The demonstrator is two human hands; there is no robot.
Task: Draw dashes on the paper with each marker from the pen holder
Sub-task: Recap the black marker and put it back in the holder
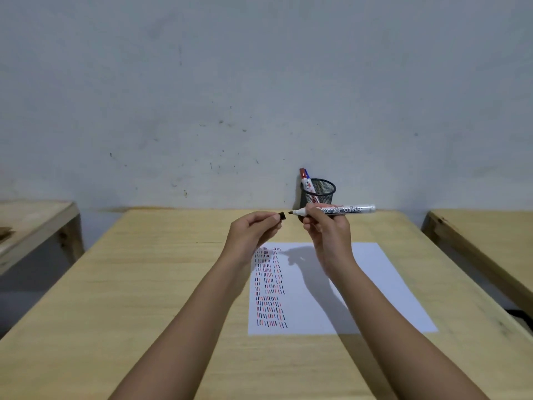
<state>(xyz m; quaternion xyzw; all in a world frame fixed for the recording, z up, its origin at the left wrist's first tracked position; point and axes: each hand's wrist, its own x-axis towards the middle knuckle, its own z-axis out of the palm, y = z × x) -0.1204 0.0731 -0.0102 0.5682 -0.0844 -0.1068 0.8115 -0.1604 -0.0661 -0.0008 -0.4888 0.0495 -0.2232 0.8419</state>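
Observation:
My right hand (326, 226) grips a white board marker (346, 209) held level above the desk, its dark tip bared and pointing left. My left hand (253, 226) pinches the dark cap (282, 216) just left of the tip, a small gap between them. Below both hands lies a white sheet of paper (383, 284) with columns of red, blue and black dashes (269, 287) down its left side. A black mesh pen holder (319, 192) stands at the desk's far edge by the wall, with a red marker (304, 176) and a blue one behind it leaning inside.
The paper rests on a light wooden desk (144, 284) that backs onto a grey wall. Another wooden table (34, 220) stands to the left and a third (484, 235) to the right, each across a narrow gap.

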